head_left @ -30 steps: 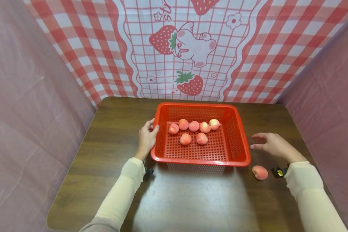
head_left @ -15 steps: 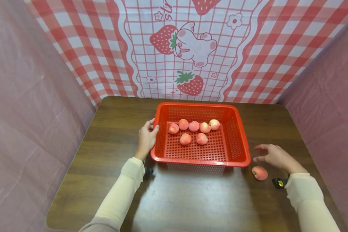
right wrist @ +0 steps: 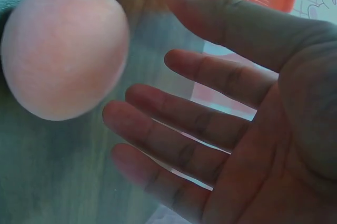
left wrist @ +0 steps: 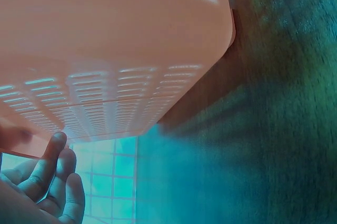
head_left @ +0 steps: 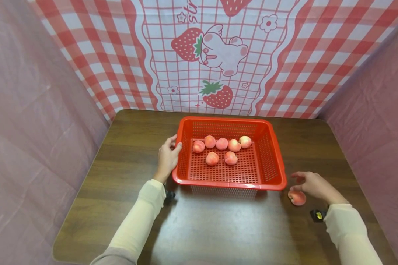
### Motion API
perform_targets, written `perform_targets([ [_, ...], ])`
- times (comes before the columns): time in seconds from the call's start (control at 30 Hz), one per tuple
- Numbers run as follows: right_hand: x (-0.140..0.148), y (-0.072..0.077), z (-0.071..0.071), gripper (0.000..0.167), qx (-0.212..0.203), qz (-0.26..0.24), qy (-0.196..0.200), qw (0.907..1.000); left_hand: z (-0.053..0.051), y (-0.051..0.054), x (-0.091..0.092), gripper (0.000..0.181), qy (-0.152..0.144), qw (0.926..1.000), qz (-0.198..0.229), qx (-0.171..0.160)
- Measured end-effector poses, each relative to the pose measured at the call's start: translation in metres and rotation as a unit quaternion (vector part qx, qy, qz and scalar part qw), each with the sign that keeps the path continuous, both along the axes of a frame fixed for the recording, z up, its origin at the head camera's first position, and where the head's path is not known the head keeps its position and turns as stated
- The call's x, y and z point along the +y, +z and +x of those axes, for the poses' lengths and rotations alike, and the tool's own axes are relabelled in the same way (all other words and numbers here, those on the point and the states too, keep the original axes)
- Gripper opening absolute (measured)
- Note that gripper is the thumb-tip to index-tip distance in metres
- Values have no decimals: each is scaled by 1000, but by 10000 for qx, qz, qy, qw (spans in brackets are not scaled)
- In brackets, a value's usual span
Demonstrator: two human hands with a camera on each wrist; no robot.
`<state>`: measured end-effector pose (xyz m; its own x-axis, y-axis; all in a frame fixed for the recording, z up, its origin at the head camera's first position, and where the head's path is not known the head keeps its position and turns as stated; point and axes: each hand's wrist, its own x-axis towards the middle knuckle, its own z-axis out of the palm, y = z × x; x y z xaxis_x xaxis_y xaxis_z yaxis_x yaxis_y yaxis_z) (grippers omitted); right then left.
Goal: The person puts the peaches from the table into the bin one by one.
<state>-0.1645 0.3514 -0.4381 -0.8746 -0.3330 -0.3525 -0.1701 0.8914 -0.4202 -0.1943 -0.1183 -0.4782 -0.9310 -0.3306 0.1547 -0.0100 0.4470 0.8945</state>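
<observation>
A red plastic basket [head_left: 232, 186] with several peaches inside stands on the wooden table. At its left end my left hand [head_left: 167, 158] holds the rim, thumb over the top edge and fingers on the outer side; the left wrist view shows those fingers [left wrist: 55, 166] beside the slotted wall. To the right of the basket, a single peach [head_left: 297, 198] lies on the table. My right hand [head_left: 315, 187] hovers just behind this peach, partly overlapping it in the head view. The right wrist view shows the fingers spread and a gap between them and the peach [right wrist: 66, 52].
The brown table [head_left: 129, 147] reaches back to a red-and-white strawberry-print cloth [head_left: 219, 73]. Pink fabric walls [head_left: 36, 129] close in both sides. Inside the basket, the peaches [head_left: 222, 144] lie mostly toward the back.
My right hand has come down and toward the table's front, from beside the basket to the loose peach. The left hand, the basket and the peaches have stayed put.
</observation>
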Motion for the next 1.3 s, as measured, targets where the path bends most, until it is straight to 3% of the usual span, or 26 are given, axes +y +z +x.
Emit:
perform_targets([
  [0.6,4,-11,8,52,-74,29,-19,10000,0,0,0,40,-6,10000,42,-20],
  [0.9,17,-10,12,59,-509,91,-57,9986,-1,-1,-2,40,-51,10000,45,-60],
  [1.3,17,-13,17,49,-719,42,-282,9970,0,-1,-2,40,-44,10000,-11,-78],
])
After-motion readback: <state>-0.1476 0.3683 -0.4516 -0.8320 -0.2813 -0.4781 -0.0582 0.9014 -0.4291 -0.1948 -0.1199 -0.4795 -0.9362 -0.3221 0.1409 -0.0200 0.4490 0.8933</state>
